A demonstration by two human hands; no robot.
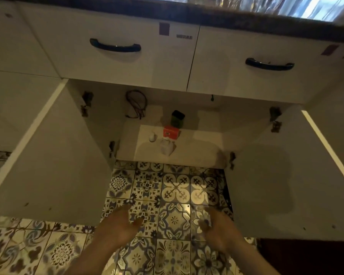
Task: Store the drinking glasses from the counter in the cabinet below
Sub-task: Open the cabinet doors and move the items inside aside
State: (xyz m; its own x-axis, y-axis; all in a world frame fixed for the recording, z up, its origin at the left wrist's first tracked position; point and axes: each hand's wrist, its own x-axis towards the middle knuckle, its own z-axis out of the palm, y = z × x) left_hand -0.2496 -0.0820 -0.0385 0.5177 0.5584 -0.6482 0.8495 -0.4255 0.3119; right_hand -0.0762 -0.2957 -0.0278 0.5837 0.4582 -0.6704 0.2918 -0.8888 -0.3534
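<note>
At the left of the frame the white left cabinet door (48, 155) swings wide open. Just right of it, low in the frame, the left hand (117, 227) hangs over the blue and cream patterned floor tiles (175, 195). Its fingers are spread and it holds nothing.

In the middle, the white cabinet under the counter (187, 151) is open. On its floor sit a small white bottle (152, 137), a red box (170, 132), a dark green container (177, 118) behind the box, and a crumpled white bag (167, 147) in front. A loop of dark wire (136, 104) hangs on the back wall. These things fill the middle, so the bare space to their right looks like the best spot for glasses.

Above are two white drawers with black curved handles (115, 46), and the dark stone counter edge (187, 12) runs along the top of the frame. No drinking glasses can be seen here. They are probably up on the counter, out of view.

Glasses are likely hard, smooth and slippery, and they break if bumped. It seems best to hold each one around its side, not by the rim.

Lower right, the right hand (218, 229) is also loosely spread and holds nothing. At the far right the white right cabinet door (286, 185) stands open too.
</note>
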